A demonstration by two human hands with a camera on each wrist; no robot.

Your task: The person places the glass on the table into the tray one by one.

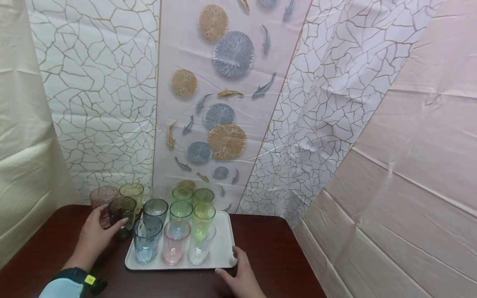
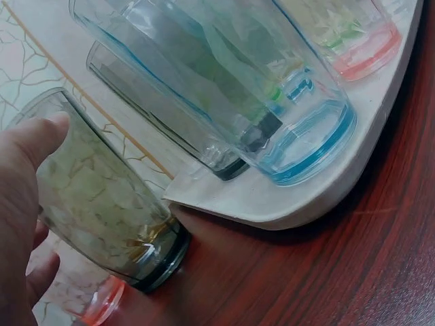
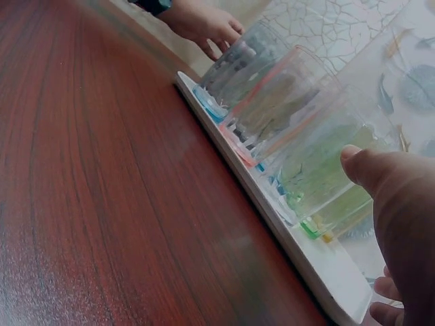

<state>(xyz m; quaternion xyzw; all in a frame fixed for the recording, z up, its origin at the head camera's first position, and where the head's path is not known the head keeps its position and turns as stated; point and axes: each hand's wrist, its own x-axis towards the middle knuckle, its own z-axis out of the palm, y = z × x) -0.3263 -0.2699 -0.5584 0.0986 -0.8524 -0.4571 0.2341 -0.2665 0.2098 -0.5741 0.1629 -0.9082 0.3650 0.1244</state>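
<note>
My left hand (image 1: pixel 95 231) is around a smoky dark glass (image 1: pixel 123 211), thumb on its near side and fingers on its left. This glass (image 2: pixel 129 224) stands upright on the table, left of the white tray (image 1: pixel 225 244). Behind it are a pink glass (image 1: pixel 101 194) and an amber glass (image 1: pixel 132 191). The tray carries several tumblers, among them a blue glass (image 1: pixel 146 246), a pink-rimmed glass (image 1: pixel 174 248), a clear glass (image 1: pixel 199 250) and a grey glass (image 1: pixel 155 205). My right hand (image 1: pixel 244 275) is at the tray's front right corner, thumb and fingers spread; contact is unclear.
Green glasses (image 1: pixel 181 209) and a yellow-green glass (image 1: pixel 204 211) fill the tray's back part. The dark red wooden table (image 1: pixel 275 256) extends right of the tray. A patterned curtain (image 1: pixel 231 91) hangs behind, and plain cloth (image 1: pixel 402 198) hangs at the right.
</note>
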